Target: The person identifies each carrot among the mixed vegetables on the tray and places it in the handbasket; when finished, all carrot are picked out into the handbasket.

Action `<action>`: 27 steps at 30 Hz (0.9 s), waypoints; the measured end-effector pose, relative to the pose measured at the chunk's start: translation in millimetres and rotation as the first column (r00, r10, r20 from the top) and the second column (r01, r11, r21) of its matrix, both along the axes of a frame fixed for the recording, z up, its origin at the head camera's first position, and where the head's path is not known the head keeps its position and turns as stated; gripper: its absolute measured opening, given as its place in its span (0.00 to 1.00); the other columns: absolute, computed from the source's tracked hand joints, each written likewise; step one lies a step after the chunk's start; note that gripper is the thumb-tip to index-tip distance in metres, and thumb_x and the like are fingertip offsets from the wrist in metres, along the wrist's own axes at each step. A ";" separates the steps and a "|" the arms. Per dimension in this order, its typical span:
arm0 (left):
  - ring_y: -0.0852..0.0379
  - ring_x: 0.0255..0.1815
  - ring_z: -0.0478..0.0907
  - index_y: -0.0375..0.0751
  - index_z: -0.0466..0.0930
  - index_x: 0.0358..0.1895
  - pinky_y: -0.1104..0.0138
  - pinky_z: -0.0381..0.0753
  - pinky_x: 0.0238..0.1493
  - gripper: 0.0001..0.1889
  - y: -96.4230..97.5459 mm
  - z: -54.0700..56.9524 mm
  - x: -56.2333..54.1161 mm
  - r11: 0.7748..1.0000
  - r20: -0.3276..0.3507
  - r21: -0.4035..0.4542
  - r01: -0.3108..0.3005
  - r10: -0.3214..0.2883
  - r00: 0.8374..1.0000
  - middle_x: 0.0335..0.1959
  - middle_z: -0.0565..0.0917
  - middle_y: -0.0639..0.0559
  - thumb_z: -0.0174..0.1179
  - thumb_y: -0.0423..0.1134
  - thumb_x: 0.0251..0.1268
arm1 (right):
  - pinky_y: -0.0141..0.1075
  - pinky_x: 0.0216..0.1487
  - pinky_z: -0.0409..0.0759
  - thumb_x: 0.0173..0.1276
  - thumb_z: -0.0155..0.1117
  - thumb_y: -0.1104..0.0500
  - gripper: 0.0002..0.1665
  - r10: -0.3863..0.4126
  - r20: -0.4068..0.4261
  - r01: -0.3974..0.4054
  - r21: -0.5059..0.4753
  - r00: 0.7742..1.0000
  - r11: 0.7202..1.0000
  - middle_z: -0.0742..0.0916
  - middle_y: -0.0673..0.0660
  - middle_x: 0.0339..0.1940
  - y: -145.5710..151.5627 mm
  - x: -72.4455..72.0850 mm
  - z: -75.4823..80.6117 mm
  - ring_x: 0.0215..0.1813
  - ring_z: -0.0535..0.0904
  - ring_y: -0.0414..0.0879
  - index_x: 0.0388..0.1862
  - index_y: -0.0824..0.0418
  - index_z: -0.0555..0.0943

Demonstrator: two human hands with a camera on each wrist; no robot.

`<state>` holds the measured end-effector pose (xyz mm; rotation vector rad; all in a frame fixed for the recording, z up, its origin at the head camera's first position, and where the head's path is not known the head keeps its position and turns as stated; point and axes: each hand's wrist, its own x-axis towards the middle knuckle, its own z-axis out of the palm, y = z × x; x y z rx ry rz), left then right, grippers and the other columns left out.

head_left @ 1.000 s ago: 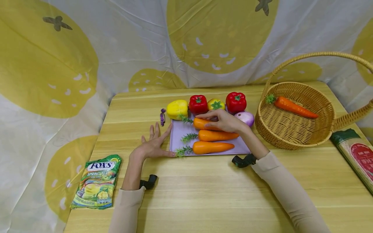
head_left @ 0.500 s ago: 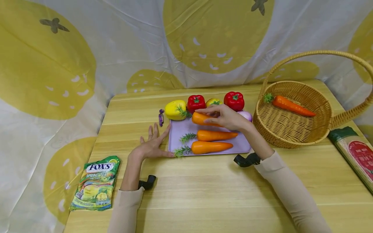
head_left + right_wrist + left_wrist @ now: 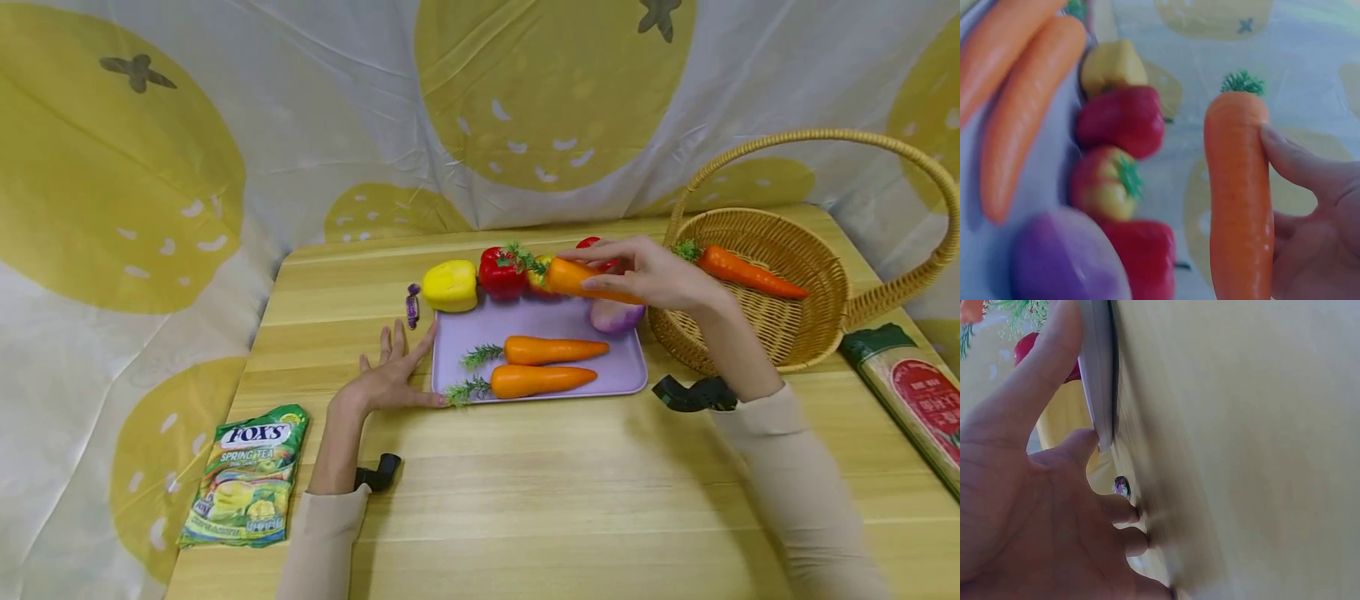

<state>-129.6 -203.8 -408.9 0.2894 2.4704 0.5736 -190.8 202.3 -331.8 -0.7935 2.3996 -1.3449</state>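
Observation:
My right hand grips an orange carrot by its thick end, raised above the back right of the lilac tray. On the tray lie two more carrots, side by side with their leaves to the left. My left hand has its fingers spread at the tray's left edge; thumb and index finger touch the rim in the left wrist view. Along the back stand a yellow pepper, a red pepper, a yellow-red tomato-like piece and another red pepper. A purple-white turnip-like vegetable sits at the tray's right.
A wicker basket with a tall handle stands at the right, one carrot inside. A green-ended package lies beside it. A Fox's candy bag is at the left, and a purple wrapped candy lies near the tray.
My right hand has lifted the carrot off the tray and carried it to the right, toward the basket. My left hand has stayed at the tray's edge.

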 end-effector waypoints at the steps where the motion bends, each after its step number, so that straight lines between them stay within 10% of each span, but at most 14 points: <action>1: 0.32 0.82 0.12 0.65 0.29 0.85 0.22 0.21 0.71 0.64 0.2 0.0 0.3 1.000 0.000 0.000 0.000 0.000 1.000 0.81 0.14 0.34 0.71 0.66 0.58 | 0.25 0.48 0.81 0.74 0.67 0.61 0.25 -0.014 0.005 0.014 0.014 1.000 1.000 0.84 0.58 0.68 8.0 0.3 3.8 0.53 0.83 0.40 0.69 0.51 0.81; 9: 0.32 0.82 0.12 0.64 0.29 0.85 0.21 0.22 0.71 0.63 1.7 0.7 0.9 1.000 -0.003 -0.013 0.003 -0.003 1.000 0.81 0.14 0.34 0.70 0.65 0.60 | 0.33 0.27 0.75 0.77 0.64 0.60 0.25 -0.053 -0.006 0.053 0.110 0.999 0.993 0.87 0.52 0.60 71.0 4.0 29.5 0.26 0.71 0.41 0.71 0.52 0.80; 19: 0.31 0.82 0.11 0.63 0.29 0.85 0.21 0.21 0.70 0.63 1.4 -0.5 -0.1 1.000 0.008 -0.009 0.002 -0.002 1.000 0.81 0.15 0.33 0.71 0.65 0.59 | 0.15 0.55 0.74 0.77 0.63 0.61 0.26 -0.060 -0.063 0.074 0.239 0.996 0.968 0.83 0.34 0.66 137.8 -8.8 36.5 0.63 0.76 0.23 0.73 0.53 0.78; 27: 0.31 0.82 0.11 0.63 0.30 0.85 0.22 0.20 0.70 0.63 2.9 -1.2 -0.7 1.000 0.009 -0.002 -0.002 0.002 1.000 0.81 0.15 0.33 0.71 0.65 0.59 | 0.18 0.49 0.73 0.79 0.61 0.57 0.26 -0.087 -0.007 0.085 0.334 0.996 0.939 0.79 0.33 0.68 172.5 -14.2 23.0 0.61 0.74 0.23 0.74 0.52 0.76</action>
